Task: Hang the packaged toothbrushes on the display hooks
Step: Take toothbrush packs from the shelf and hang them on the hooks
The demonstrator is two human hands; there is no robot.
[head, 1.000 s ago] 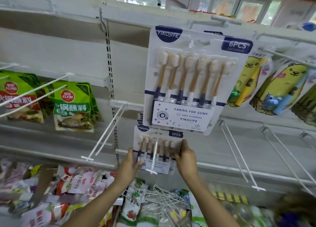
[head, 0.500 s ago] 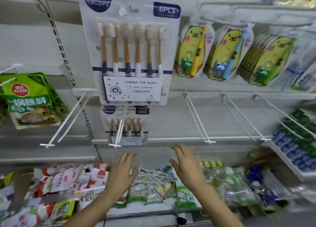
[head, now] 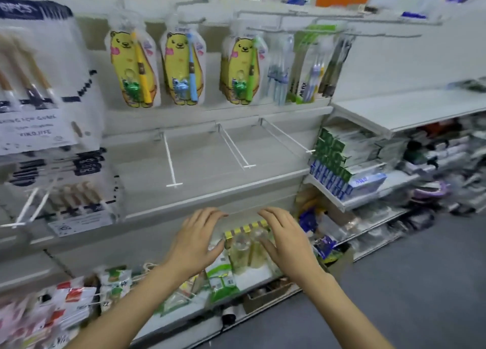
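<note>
My left hand (head: 196, 239) and my right hand (head: 285, 239) hover palm-down over the bottom shelf, fingers relaxed, holding nothing. A large six-piece toothbrush pack (head: 34, 85) hangs at the upper left. Below it, smaller six-piece toothbrush packs (head: 79, 204) hang on a white hook (head: 31, 209). Three bare white hooks (head: 171, 162) (head: 235, 148) (head: 286, 135) jut out in the middle row. Yellow bear toothbrush packs (head: 132, 67) (head: 184, 67) (head: 240, 70) and slim toothbrush packs (head: 307, 67) hang on the top row.
A clear pack with a yellow-striped header (head: 247, 246) lies on the bottom shelf between my hands, beside green packets (head: 222, 280) and red-and-white packets (head: 71, 304). Green and blue boxes (head: 334, 164) fill a tray on the right. Grey floor (head: 420, 283) lies to the lower right.
My hands let go of the small toothbrush pack on its hook and dropped toward the bottom shelf. The view swung right, so the six-piece packs slid to the left edge.
</note>
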